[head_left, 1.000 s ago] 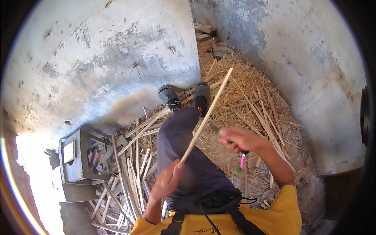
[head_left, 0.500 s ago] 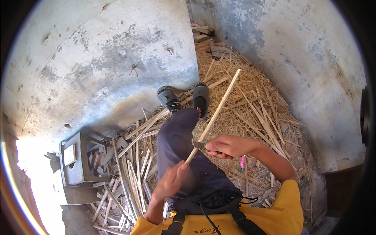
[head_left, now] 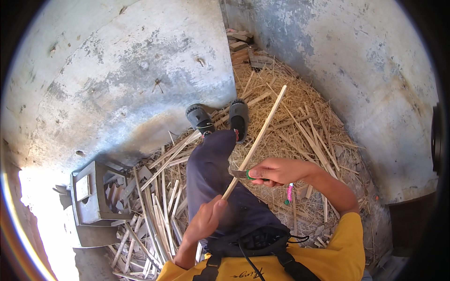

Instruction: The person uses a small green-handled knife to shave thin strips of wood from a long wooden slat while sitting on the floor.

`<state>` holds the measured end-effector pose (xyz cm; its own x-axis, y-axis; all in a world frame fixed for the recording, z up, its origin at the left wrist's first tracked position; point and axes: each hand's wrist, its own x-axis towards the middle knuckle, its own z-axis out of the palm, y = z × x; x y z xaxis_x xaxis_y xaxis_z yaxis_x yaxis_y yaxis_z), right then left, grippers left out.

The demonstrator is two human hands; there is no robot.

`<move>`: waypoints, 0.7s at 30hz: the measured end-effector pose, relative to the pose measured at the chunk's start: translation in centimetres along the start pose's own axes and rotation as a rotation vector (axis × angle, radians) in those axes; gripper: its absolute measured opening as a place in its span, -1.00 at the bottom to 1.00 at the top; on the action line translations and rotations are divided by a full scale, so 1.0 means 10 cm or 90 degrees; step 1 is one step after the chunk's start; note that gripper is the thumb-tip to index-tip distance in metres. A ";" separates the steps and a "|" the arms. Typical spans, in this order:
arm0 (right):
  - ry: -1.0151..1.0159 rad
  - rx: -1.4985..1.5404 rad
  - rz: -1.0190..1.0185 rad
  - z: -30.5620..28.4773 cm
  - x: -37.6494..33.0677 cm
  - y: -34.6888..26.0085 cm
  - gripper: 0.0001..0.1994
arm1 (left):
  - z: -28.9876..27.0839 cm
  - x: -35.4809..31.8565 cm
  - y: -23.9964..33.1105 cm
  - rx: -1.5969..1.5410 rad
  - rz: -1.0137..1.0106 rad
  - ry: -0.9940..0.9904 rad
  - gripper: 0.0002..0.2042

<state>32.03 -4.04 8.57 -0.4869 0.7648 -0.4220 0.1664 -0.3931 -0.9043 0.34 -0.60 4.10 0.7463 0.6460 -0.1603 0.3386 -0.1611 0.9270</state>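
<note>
A long pale wooden strip (head_left: 263, 128) slants up and to the right across my lap, its far end above the shavings. Its near end is gripped by my left hand (head_left: 204, 218), fingers closed around it and thumb along the top. My right hand (head_left: 276, 171) is closed on the green handle of a knife (head_left: 240, 173). The dark blade lies across the strip, touching it a short way beyond my left hand. Most of the handle is hidden by my fingers.
Curly shavings and loose strips (head_left: 314, 136) cover the floor at right. More wooden strips (head_left: 161, 210) are heaped at left, beside a grey wooden box frame (head_left: 96, 192). Weathered walls (head_left: 140, 61) rise ahead and at right. A small pink object (head_left: 289, 191) lies below my right hand.
The knife and my right hand have shifted very slightly to the right, with more of the blade showing. The strip and my left hand stay nearly in place.
</note>
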 end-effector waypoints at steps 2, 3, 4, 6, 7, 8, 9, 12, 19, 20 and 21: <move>-0.004 -0.006 -0.002 -0.01 -0.01 -0.02 -0.53 | 0.01 -0.01 -0.04 -0.007 0.015 0.002 -0.65; 0.002 -0.025 -0.011 -0.01 -0.02 -0.03 -0.52 | 0.01 -0.02 -0.04 -0.008 0.015 0.004 -0.65; 0.008 -0.044 -0.019 -0.01 -0.02 -0.03 -0.52 | 0.00 -0.02 -0.05 -0.010 0.000 -0.001 -0.65; 0.019 -0.054 -0.015 -0.03 -0.02 -0.02 -0.51 | 0.00 -0.03 -0.06 -0.011 -0.014 -0.006 -0.65; 0.032 -0.064 -0.012 -0.04 -0.02 -0.01 -0.50 | 0.00 -0.04 -0.06 -0.004 -0.007 -0.004 -0.65; 0.031 -0.065 -0.011 -0.03 -0.02 -0.03 -0.50 | 0.00 -0.05 -0.07 0.004 -0.001 -0.001 -0.64; 0.035 -0.077 -0.031 -0.01 -0.03 -0.06 -0.50 | 0.00 -0.05 -0.07 0.004 0.000 0.000 -0.64; 0.058 -0.096 -0.047 0.02 -0.03 -0.06 -0.50 | -0.01 -0.06 -0.08 -0.001 -0.015 -0.004 -0.64; 0.722 0.002 -0.048 -0.86 -0.35 -0.07 -0.64 | -0.06 -0.37 -0.36 -0.019 -0.079 -0.006 -0.41; 0.736 0.020 -0.064 -1.32 -0.60 0.11 -0.53 | -0.11 -0.46 -0.36 -0.007 -0.115 -0.012 -0.41; 0.679 0.084 -0.154 -1.56 -0.90 0.21 -0.52 | -0.12 -0.49 -0.37 -0.010 -0.111 -0.013 -0.41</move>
<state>50.11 -3.80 9.50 0.5064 0.8523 -0.1307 0.0426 -0.1761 -0.9835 -5.31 -2.27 1.86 0.6891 0.6474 -0.3255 0.4548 -0.0368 0.8898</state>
